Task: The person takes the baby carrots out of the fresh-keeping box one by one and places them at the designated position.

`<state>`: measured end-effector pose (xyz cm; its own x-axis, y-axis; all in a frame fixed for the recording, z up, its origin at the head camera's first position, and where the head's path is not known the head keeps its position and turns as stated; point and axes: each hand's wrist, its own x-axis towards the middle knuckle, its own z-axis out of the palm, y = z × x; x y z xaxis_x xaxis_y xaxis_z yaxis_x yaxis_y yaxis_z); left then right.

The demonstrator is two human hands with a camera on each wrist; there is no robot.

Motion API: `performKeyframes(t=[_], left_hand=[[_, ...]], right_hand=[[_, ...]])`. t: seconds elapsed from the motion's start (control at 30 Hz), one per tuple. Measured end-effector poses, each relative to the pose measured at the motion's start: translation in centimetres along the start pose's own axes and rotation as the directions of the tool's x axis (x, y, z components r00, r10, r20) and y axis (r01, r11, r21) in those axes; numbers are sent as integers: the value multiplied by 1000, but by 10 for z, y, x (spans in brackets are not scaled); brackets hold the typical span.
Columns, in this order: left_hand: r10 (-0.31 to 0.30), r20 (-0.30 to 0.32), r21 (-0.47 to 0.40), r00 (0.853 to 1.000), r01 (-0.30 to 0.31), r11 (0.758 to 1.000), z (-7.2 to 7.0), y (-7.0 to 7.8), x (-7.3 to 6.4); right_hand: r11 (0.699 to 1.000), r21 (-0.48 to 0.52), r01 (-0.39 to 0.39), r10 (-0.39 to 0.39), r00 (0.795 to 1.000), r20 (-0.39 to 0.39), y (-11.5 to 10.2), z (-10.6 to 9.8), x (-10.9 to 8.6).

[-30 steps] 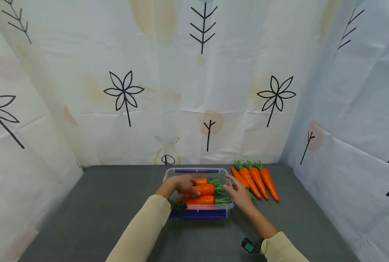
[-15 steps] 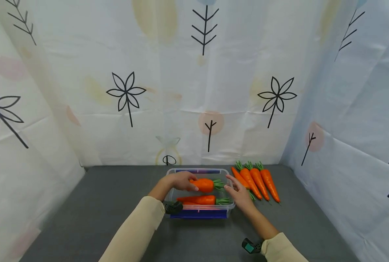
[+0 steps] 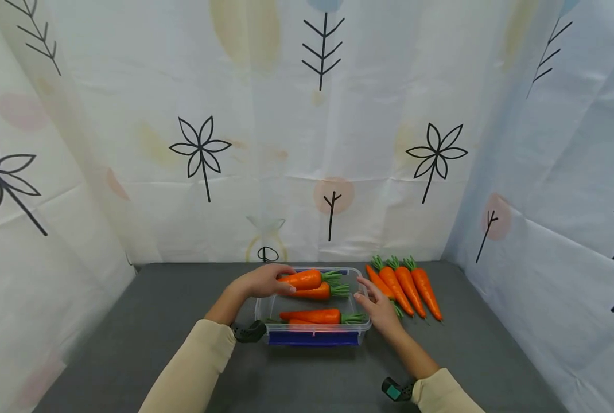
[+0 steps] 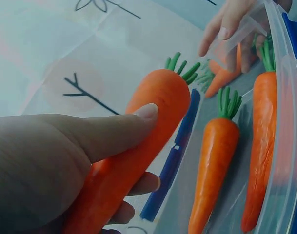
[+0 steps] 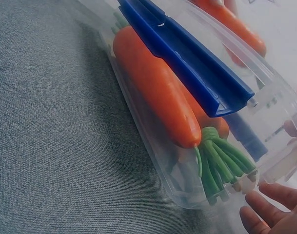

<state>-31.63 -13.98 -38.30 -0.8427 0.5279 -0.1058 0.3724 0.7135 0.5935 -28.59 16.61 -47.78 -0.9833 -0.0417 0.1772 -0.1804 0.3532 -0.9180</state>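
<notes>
My left hand (image 3: 263,281) grips an orange carrot (image 3: 307,279) with green stalks, above the back left of a clear plastic box (image 3: 314,328) with blue clips. In the left wrist view the thumb lies along the top of the carrot and fingertips show beneath it. Inside the box, one carrot (image 3: 314,292) lies towards the back, while another carrot (image 3: 314,316) lies along the front wall, partly covering one more below it. My right hand (image 3: 380,307) rests at the box's right end, its loosely spread fingers right at the rim.
Several carrots (image 3: 405,284) lie side by side on the grey tabletop (image 3: 183,321), just right of the box. A white patterned cloth (image 3: 265,115) hangs behind and along both sides of the table.
My left hand has taken a carrot from the middle of the box and moved it up towards the back left. The right hand has stayed at the box's right end.
</notes>
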Motion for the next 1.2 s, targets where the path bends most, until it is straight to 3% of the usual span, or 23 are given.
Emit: performKeyframes(t=[0.27,0.4,0.53,0.67,0.77,0.83,0.93,1.0,1.07,1.2], left_hand=[[15,-99,-119,995,-26,993,-4,-18,-15],[17,-168,-188,986,-49,981,-4,-29,-19],[-32,-261,-235,965,-31,972,-2,-37,-24],[-119,-351,-286,929,15,958,1,-45,-28],[-173,-419,-329,892,28,944,5,-52,-29],[-197,-473,-354,859,20,935,9,-57,-30],[-245,-559,-388,792,11,922,15,-65,-30],[-278,-611,-403,741,10,915,20,-70,-30],[-311,-643,-417,700,21,908,24,-76,-30],[-347,-677,-417,649,50,908,32,-87,-32]], right_hand=[[1000,-8,30,-31,999,-38,9,2,1],[998,6,59,-59,996,-64,13,2,1],[997,28,75,-73,994,-76,12,3,-1],[993,60,106,-101,991,-84,12,3,-2],[988,50,143,-137,985,-105,13,4,-3],[985,13,172,-170,978,-119,15,4,-3],[982,-14,191,-191,973,-130,16,5,-3],[984,2,176,-174,977,-124,16,6,-2],[989,37,147,-142,983,-113,16,5,-2],[993,49,110,-105,989,-100,14,4,-1]])
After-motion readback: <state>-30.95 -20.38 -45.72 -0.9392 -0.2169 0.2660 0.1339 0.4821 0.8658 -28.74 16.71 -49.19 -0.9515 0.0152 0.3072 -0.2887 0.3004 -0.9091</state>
